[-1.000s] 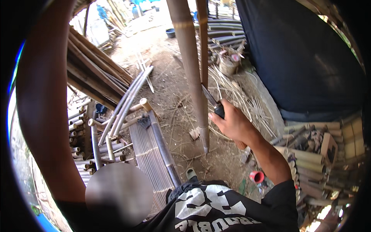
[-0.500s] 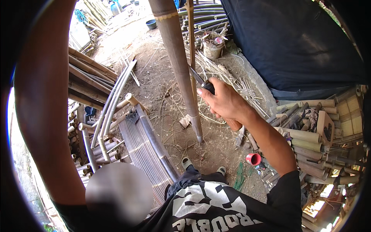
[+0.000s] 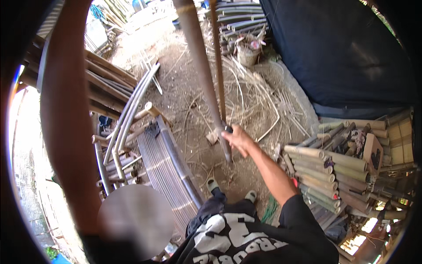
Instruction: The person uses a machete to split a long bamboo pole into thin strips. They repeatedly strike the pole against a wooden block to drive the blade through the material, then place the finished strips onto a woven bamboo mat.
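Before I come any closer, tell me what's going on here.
One person is working at a long, tilted bamboo pole. Their right hand grips a tool by its black handle, close to the pole's lower end; its blade can't be made out. The left arm is raised, its hand out of view. A slatted bench stands on the person's left, and cut bamboo lies stacked on the right.

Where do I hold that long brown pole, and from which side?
Probably the bare stretch of the long brown pole, above the right hand, from the left. It looks round, so fingers could wrap it; a thin strip runs close along its right, and the right hand holds a dark handle lower down.
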The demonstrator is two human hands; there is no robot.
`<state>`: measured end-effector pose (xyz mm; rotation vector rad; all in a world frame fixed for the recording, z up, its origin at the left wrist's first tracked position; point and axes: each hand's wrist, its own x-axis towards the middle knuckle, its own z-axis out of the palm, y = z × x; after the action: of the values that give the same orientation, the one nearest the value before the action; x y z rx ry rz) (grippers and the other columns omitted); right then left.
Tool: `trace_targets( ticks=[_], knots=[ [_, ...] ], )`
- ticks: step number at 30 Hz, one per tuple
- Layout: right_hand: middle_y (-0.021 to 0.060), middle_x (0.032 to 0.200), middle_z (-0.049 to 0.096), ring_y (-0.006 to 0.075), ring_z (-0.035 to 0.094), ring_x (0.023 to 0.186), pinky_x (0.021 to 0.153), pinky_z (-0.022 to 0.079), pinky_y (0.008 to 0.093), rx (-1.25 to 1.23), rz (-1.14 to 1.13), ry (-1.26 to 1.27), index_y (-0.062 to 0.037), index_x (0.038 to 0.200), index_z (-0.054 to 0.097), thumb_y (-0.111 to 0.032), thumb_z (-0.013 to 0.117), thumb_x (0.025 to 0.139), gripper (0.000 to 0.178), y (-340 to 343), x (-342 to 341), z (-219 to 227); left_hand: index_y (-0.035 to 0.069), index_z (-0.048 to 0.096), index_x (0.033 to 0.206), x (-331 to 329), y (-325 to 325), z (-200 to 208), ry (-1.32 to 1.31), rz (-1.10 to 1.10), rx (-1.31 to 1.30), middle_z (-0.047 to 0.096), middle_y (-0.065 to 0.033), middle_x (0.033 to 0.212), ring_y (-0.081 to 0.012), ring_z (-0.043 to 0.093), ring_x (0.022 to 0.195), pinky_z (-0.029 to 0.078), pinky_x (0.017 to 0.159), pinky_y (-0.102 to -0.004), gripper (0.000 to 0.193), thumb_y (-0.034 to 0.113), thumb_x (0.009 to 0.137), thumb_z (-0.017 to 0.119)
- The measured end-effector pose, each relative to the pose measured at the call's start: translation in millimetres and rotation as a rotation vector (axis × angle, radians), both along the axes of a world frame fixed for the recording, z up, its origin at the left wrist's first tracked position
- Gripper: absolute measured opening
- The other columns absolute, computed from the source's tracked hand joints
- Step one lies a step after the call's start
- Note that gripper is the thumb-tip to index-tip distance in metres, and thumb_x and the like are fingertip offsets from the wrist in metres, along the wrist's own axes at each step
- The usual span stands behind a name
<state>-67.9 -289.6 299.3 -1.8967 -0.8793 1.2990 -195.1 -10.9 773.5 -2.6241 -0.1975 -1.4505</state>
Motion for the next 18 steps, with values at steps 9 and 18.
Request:
trace_targets(
  ticks=[9, 18],
  knots=[
    [0.0065, 0.058, 0.057, 0.0163, 0.055, 0.043, 0.039, 0.046, 0.031, -0.081, -0.018, -0.164, -0.0001, 0.08, 0.055, -0.012, 0.065, 0.083, 0.016, 18.5, 28.3, -10.4, 0.0, 0.065, 0.114, 38.3, -64.1, -331.3, 0.191, -0.537, -1.501, 0.067, -0.0152, 0.111, -0.0295, 0.062, 0.106, 0.044, 0.103, -0.0434, 0.063, 0.038, 0.068, 0.086],
    [0.0158, 0.076, 0.067, 0.0264, 0.067, 0.067, 0.058, 0.054, 0.0378, -0.172, 0.099, -0.492, 0.0037, 0.106, 0.057, -0.02, 0.067, 0.082, 0.036, 32.6, 59.7, -10.0, 0.002, 0.072, 0.099, 100.9, -58.3, -358.7, 0.298, -0.558, -1.594, 0.069, -0.0057, 0.092, -0.0162, 0.062, 0.087, 0.049, 0.079, -0.0322, 0.034, 0.021, 0.073, 0.08]
  ],
)
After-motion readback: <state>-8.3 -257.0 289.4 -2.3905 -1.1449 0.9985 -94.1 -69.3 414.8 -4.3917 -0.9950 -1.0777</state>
